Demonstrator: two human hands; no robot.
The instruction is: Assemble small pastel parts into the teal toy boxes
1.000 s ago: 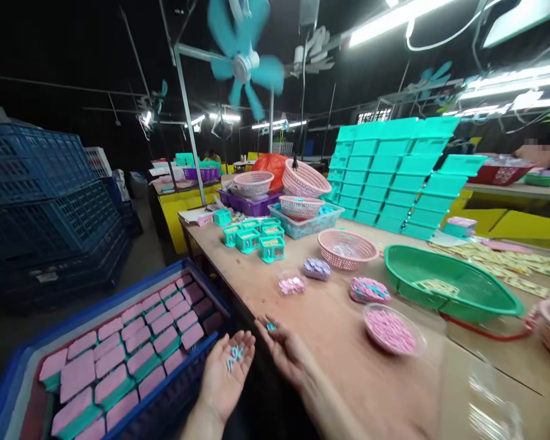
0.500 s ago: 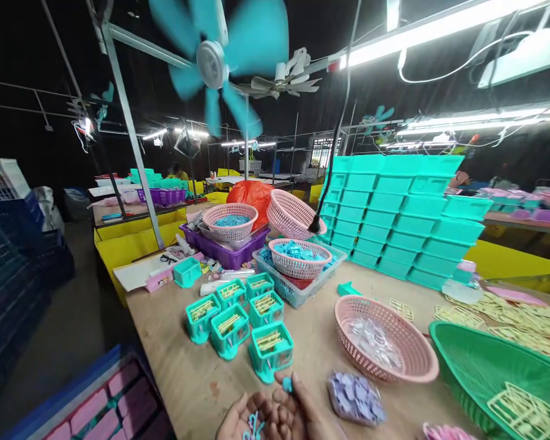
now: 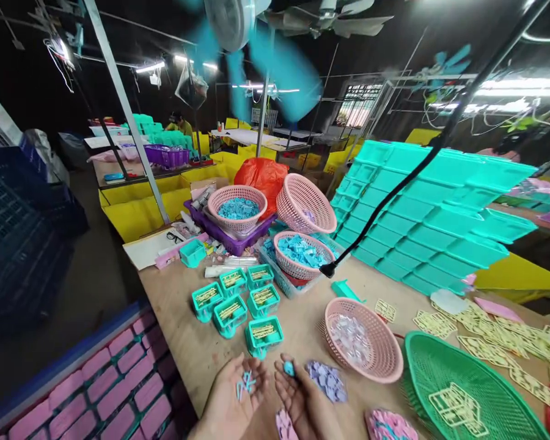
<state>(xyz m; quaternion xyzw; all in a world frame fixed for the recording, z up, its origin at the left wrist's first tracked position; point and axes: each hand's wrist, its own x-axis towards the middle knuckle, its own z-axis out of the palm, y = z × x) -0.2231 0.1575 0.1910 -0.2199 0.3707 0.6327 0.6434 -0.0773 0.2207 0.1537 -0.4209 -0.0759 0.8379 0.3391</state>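
Observation:
My left hand (image 3: pixel 231 397) is palm up and cupped, with several small light-blue plastic pieces (image 3: pixel 246 384) lying in it. Beside it, my right hand (image 3: pixel 305 400) has a small teal plastic piece (image 3: pixel 288 368) at its thumb and fingers; its exact shape is too small to tell. Just beyond the hands stands the nearest teal box (image 3: pixel 256 349) of a small group, each with thin yellow sticks inside. To the right of my right hand lies a pile of lilac pieces (image 3: pixel 327 380). Pink pieces (image 3: pixel 284 423) show below, between my hands.
A pink basket (image 3: pixel 389 366) of clear pieces and a green basket (image 3: pixel 415 348) with yellow frames stand at right. Tall stacked teal bins (image 3: pixel 407 244) rise behind. A black cable end (image 3: pixel 329 269) hangs over the table. At lower left is a crate (image 3: pixel 87 354) of pink blocks.
The view has tilted down and come nearer the table. My hands have moved apart; the left one shows more of its palm with the blue pieces.

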